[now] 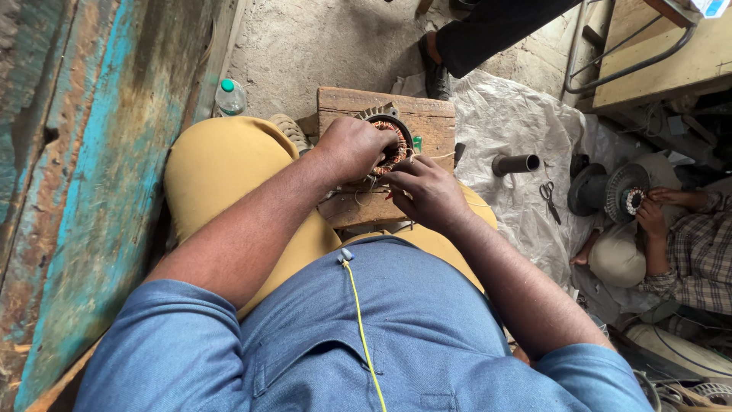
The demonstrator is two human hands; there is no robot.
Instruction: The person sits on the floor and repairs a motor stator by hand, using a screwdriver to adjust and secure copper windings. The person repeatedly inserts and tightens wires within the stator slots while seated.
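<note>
A round motor stator with copper windings (394, 131) rests on a wooden block (427, 114) between my knees. My left hand (352, 146) lies over the stator's left side and grips it. My right hand (428, 191) is just below the stator, fingers pinched on thin wire at its lower edge. Much of the stator is hidden under both hands.
A peeling blue wall (84, 175) runs along the left. A plastic bottle (229, 96) stands beside my knee. On a white plastic sheet (518, 114) lie a metal pipe piece (515, 163) and scissors (550, 197). Another person's hands (656, 214) work on a second stator (627, 192). Someone's shoe (436, 72) is behind the block.
</note>
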